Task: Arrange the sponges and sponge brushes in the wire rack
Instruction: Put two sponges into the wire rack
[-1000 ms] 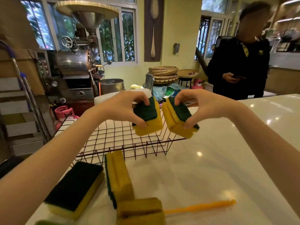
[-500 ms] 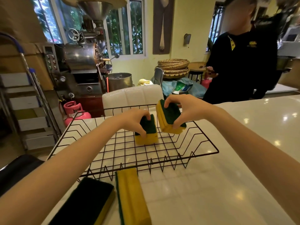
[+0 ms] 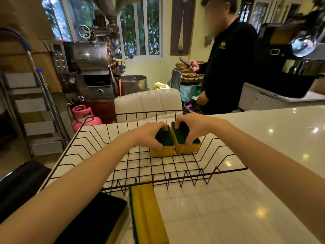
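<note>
A black wire rack (image 3: 175,178) stands on the white counter. Two yellow sponges with dark green scouring tops sit side by side on the rack's floor, towards its far side. My left hand (image 3: 147,134) grips the left sponge (image 3: 163,148) from above. My right hand (image 3: 191,127) grips the right sponge (image 3: 186,147) the same way. The two sponges touch along their inner sides. Two more sponges lie on the counter in front of the rack: one on its edge, yellow side up (image 3: 147,215), and a larger one with its dark top up (image 3: 98,221).
A white padded chair back (image 3: 147,103) stands just behind the rack. A person in black (image 3: 228,67) stands beyond the counter holding a phone. A metal roasting machine (image 3: 91,57), a pink gas cylinder (image 3: 84,115) and shelves are at the left. The white counter (image 3: 263,155) extends to the right.
Both hands have lowered into the rack with their sponges; the sponges now rest on the rack floor pressed together. The view has moved closer and tilted, so the brush is out of frame.
</note>
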Demonstrator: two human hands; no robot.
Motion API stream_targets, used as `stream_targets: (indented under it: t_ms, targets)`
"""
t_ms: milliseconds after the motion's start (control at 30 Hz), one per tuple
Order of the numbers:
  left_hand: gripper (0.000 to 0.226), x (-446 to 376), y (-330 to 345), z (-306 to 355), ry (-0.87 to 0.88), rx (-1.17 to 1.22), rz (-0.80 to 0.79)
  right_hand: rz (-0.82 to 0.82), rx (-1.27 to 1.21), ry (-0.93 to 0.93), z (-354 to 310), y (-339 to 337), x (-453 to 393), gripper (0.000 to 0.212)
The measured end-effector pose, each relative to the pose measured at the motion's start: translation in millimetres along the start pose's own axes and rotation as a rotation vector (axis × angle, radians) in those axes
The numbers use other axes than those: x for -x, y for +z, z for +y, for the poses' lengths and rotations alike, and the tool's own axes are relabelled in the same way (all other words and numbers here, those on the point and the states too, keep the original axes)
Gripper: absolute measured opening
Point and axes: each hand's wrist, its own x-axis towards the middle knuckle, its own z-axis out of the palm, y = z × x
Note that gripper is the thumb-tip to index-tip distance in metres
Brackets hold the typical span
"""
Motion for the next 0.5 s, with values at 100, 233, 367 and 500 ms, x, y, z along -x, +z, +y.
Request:
stream_targets:
  t_ms: [100,233,367,500]
  targets:
    - [0.057,1.0,0.1,1.5,0.003,0.006,-0.002,-0.006,0.012,0.011,-2.4,5.8,-3.1,0.070]
    - [0.055,0.8,1.6,4.8,-0.004,-0.002,-0.017,-0.022,0.018,0.011,-4.0,6.3,-2.2,0.069]
    - [0.055,-0.1,3.8,7.1,-0.017,-0.028,-0.034,-0.075,0.036,0.010,-4.1,4.5,-1.4,0.069]
    - [0.055,-1.4,6.5,11.6,-0.040,-0.063,-0.030,-0.120,0.113,0.013,-10.5,3.0,-1.9,0.070]
